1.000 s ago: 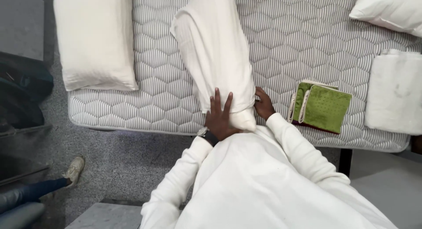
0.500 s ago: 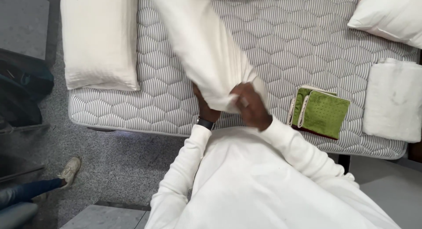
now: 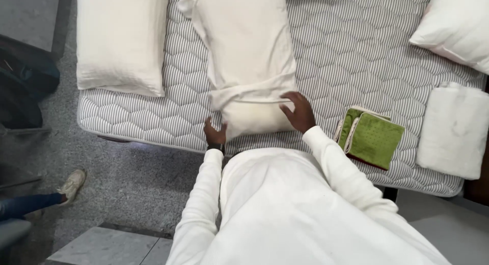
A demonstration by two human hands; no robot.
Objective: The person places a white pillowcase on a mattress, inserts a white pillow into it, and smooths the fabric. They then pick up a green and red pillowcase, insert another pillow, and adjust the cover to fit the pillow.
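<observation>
A cream pillow [image 3: 247, 51] lies lengthwise on the quilted mattress [image 3: 351, 56], its case bunched in a fold near the end closest to me. My left hand [image 3: 215, 133] presses against that end's left corner at the mattress edge. My right hand [image 3: 298, 111] rests flat on the pillow's right side by the fold, fingers spread. Neither hand is closed around anything that I can see.
A second cream pillow [image 3: 119, 38] lies at the mattress's left. A white pillow [image 3: 453, 23] sits at the far right, a folded white cloth [image 3: 453, 130] below it, and a folded green cloth [image 3: 369, 137] beside my right arm. Another person's shoe [image 3: 71, 183] is on the floor, left.
The pillow was held up on end and gripped by both hands; now it lies flat on the mattress, and my hands have opened onto its near end.
</observation>
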